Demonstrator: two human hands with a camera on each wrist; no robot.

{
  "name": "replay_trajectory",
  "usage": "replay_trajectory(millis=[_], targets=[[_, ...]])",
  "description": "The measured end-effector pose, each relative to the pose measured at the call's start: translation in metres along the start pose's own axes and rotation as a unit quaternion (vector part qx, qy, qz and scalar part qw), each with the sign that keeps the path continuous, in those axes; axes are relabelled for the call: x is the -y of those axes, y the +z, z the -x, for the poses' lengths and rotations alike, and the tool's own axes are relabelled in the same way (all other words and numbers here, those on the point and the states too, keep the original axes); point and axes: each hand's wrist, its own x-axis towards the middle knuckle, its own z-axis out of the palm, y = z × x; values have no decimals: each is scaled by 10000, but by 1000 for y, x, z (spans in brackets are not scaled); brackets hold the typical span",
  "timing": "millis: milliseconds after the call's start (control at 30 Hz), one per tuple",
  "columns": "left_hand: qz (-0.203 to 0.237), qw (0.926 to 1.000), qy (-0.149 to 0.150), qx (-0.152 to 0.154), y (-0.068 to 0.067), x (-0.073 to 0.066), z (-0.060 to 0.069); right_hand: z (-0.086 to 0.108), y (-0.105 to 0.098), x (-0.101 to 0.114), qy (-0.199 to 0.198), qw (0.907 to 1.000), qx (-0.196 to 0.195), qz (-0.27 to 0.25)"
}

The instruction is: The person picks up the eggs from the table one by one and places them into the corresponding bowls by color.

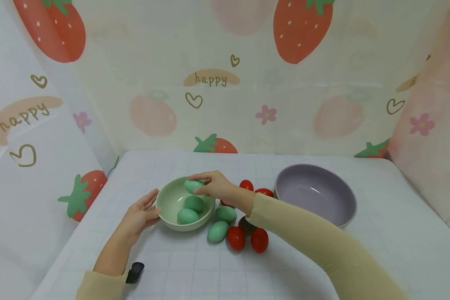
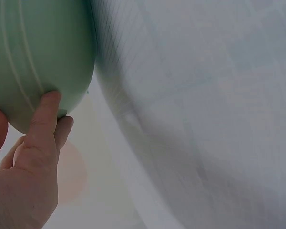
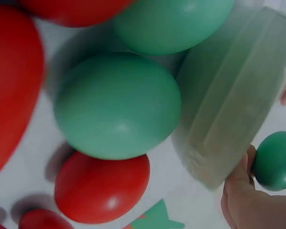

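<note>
On the white cloth-covered table (image 1: 187,266), a pale-green round bowl (image 1: 166,200) stands left of a purple round bowl (image 1: 311,196). Two green egg-shaped pieces (image 1: 187,216) lie in the left bowl, a third above its far side; two more rest just right of it. Red egg-shaped pieces (image 1: 259,240) lie between both bowls, some seemingly part-hidden behind the right wrist (image 1: 243,199).

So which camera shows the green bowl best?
The head view: you can see inside the green bowl, where two eggs lie. Both wrist views show only its outside, cut off by the picture's edges.
</note>
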Motion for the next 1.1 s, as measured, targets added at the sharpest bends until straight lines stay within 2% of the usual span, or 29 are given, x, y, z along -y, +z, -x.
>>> replay_trajectory(millis=[200, 433, 700, 1100], targets=[[21, 10000, -17, -57, 1, 1, 0, -13, 12, -3, 114, 9997, -237, 2], [29, 9999, -25, -93, 1, 0, 1, -22, 22, -3, 39, 9982, -349, 496], [28, 10000, -31, -76, 2, -3, 2, -30, 30, -2, 188, 9922, -420, 1161], [128, 9999, 2, 6, 0, -1, 1, -36, 36, -2, 507, 9887, -478, 1327]])
